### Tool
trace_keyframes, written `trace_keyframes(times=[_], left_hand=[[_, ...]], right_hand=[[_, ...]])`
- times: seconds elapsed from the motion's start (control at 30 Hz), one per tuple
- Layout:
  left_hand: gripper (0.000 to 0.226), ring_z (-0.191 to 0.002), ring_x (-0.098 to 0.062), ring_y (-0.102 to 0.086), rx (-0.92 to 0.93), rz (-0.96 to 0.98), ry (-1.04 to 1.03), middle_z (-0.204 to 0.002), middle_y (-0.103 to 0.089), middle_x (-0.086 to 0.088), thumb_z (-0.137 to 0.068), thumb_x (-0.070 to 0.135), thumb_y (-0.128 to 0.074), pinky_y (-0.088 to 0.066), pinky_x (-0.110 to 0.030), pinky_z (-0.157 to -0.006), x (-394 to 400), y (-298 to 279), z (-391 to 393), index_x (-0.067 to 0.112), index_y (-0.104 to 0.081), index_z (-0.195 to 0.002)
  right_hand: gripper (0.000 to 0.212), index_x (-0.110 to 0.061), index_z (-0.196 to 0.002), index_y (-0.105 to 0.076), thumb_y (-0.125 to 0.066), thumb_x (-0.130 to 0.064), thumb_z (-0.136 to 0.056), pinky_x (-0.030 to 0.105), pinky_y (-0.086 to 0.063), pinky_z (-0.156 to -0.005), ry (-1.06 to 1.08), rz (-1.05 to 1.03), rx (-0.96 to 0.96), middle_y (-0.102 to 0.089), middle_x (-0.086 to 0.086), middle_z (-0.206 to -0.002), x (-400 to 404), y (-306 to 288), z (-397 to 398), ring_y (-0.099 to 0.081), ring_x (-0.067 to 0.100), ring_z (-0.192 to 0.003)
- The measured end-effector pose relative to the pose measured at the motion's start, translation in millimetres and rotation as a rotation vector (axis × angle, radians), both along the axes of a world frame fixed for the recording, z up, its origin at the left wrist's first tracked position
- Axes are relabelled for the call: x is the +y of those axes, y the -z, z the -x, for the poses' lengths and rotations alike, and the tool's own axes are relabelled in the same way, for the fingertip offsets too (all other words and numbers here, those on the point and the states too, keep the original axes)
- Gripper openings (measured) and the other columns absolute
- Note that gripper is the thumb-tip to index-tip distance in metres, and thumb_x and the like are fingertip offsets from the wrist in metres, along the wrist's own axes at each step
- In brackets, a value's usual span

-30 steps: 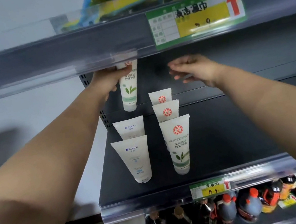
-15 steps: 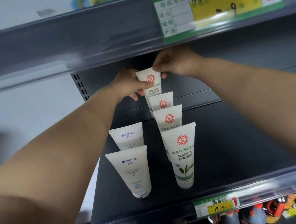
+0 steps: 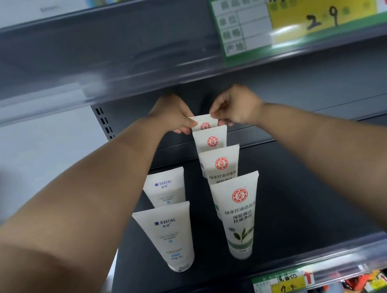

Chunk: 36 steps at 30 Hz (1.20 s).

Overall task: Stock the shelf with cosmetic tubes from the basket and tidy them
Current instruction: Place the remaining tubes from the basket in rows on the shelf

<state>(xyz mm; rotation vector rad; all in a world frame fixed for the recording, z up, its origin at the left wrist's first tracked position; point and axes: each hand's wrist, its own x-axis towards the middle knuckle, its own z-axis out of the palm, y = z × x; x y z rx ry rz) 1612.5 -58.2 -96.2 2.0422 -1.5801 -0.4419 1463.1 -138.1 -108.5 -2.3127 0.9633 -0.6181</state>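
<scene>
At frame centre, our left hand (image 3: 172,116) and right hand (image 3: 236,106) pinch the rear tube (image 3: 204,123), fingers clamped on its top corners, squaring it with its row.

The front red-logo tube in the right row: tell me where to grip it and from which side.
Grip the front red-logo tube at its wide flat crimped top edge, coming from above and in front, fingers pinching front and back faces. It stands cap-down, so the top is free. The blue-label tube stands close on its left and another red-logo tube directly behind, so side access is tighter.
</scene>
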Motion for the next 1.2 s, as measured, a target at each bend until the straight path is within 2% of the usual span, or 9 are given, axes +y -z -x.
trace_keyframes(times=[0.13, 0.33, 0.5, 0.67, 0.77, 0.83, 0.93, 1.1, 1.2], left_hand=[[0.02, -0.045, 0.004, -0.061, 0.052, -0.002, -0.034, -0.079, -0.067, -0.01, -0.082, 0.008, -0.068, -0.055, -0.017, -0.065, -2.1, 1.3, -3.0, 0.001, -0.068, -0.1], [0.021, -0.051, 0.0, -0.062, 0.138, -0.003, -0.072, -0.082, -0.067, -0.012, -0.081, 0.008, -0.069, -0.056, -0.025, -0.074, -1.5, 3.7, -1.7, 0.0, -0.066, -0.1], [0.017, -0.066, -0.008, -0.065, 0.114, -0.038, -0.059, -0.097, -0.07, -0.018, -0.084, 0.008, -0.066, -0.056, -0.029, -0.081, 5.4, 0.6, 1.0, 0.003, -0.066, -0.1], [0.03, -0.099, -0.022, -0.063, -0.05, -0.016, -0.086, -0.109, -0.066, -0.009, -0.088, 0.026, -0.06, -0.05, -0.033, -0.088, 21.1, -16.5, 8.4, 0.009, -0.062, -0.112], [0.035, -0.114, -0.019, -0.052, -0.198, 0.023, -0.158, -0.125, -0.057, -0.002, -0.092, 0.032, -0.054, -0.035, -0.022, -0.094, 40.0, -26.6, 5.3, 0.012, -0.055, -0.121], [0.035, -0.124, -0.019, -0.046, -0.376, 0.012, -0.214, -0.131, -0.053, 0.0, -0.093, 0.034, -0.049, -0.033, -0.026, -0.104, 59.5, -29.7, 4.0, 0.015, -0.053, -0.122], [0.035, -0.121, -0.021, -0.049, -0.584, 0.017, -0.332, -0.127, -0.057, 0.004, -0.091, 0.038, -0.048, -0.04, -0.033, -0.101, 95.0, -31.1, 12.7, 0.023, -0.052, -0.122], [0.037, -0.117, -0.026, -0.05, -0.684, 0.035, -0.472, -0.123, -0.058, -0.002, -0.086, 0.035, -0.052, -0.046, -0.038, -0.088, 150.5, -24.4, 43.4, 0.022, -0.054, -0.121], [0.041, -0.119, -0.028, -0.047, -0.747, -0.066, -0.6, -0.125, -0.055, -0.006, -0.089, 0.035, -0.049, -0.043, -0.037, -0.086, 185.7, -20.9, 66.0, 0.017, -0.048, -0.126]], right_hand=[[0.017, -0.004, -0.089, -0.07, -0.053, 0.0, -0.088, 0.017, -0.046, -0.051, 0.007, 0.037, 0.042, -0.065, 0.015, -0.069, -3.5, 0.6, -6.3, -0.056, 0.017, -0.052], [0.02, -0.008, -0.09, -0.071, -0.052, -0.001, -0.089, 0.014, -0.044, -0.047, 0.013, 0.03, 0.072, -0.06, 0.0, -0.058, -6.6, -2.2, -6.5, -0.049, 0.002, -0.033], [0.019, -0.004, -0.097, -0.069, -0.051, -0.006, -0.091, 0.028, -0.052, -0.061, -0.023, 0.023, 0.072, -0.071, 0.021, -0.089, 0.7, -4.4, -3.6, -0.067, 0.035, -0.08], [0.03, -0.008, -0.116, -0.062, -0.041, -0.019, -0.097, 0.027, -0.04, -0.093, 0.036, 0.283, 0.129, -0.062, 0.012, -0.124, 13.3, -25.0, 5.5, -0.055, 0.026, -0.113], [0.042, -0.014, -0.135, -0.046, -0.036, -0.032, -0.099, 0.033, -0.028, -0.111, 0.03, 0.421, 0.163, -0.041, 0.009, -0.146, 21.4, -39.5, 8.9, -0.035, 0.028, -0.135], [0.046, -0.018, -0.14, -0.039, -0.039, -0.035, -0.098, 0.033, -0.016, -0.117, -0.061, 0.528, 0.075, -0.031, 0.004, -0.152, 33.3, -46.3, 10.4, -0.025, 0.025, -0.141], [0.042, -0.016, -0.135, -0.046, -0.038, -0.035, -0.098, 0.031, -0.021, -0.112, -0.182, 0.619, 0.068, -0.041, 0.005, -0.146, 59.1, -53.9, 16.5, -0.032, 0.023, -0.137], [0.043, -0.017, -0.135, -0.044, -0.041, -0.036, -0.096, 0.033, -0.035, -0.104, -0.452, 0.619, 0.188, -0.045, 0.004, -0.142, 105.8, -58.4, 28.1, -0.041, 0.023, -0.13], [0.044, -0.018, -0.134, -0.044, -0.043, -0.037, -0.095, 0.037, -0.037, -0.097, -0.534, 0.772, 0.272, -0.046, 0.003, -0.136, 133.4, -59.0, 33.8, -0.041, 0.025, -0.127]])
